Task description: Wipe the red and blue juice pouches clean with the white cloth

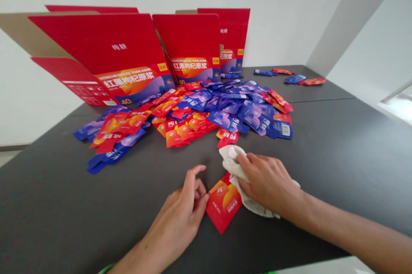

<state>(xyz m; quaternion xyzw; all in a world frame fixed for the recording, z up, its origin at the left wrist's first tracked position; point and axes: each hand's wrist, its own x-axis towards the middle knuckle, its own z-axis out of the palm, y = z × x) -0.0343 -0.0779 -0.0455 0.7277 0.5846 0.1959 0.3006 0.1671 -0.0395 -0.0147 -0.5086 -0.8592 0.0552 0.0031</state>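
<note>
A red and orange pouch (pixel 224 207) lies flat on the dark table in front of me, its upper right part covered by a white cloth (pixel 260 207). My right hand (pixel 267 179) is closed on the cloth and presses it against the pouch. At the pouch's left corner, my left hand (pixel 188 205) holds the edge with its thumb and curled fingers, while the index finger sticks out above. Just beyond the cloth, a heap of red pouches (pixel 175 132) and blue pouches (pixel 255 115) spreads across the table.
Behind the heap stand red cartons with raised flaps, a large one (pixel 99 46) at left and others (pixel 189 36) beside it. A few loose pouches (pixel 294 79) lie at the back right. The table (pixel 337 145) meets a white wall behind.
</note>
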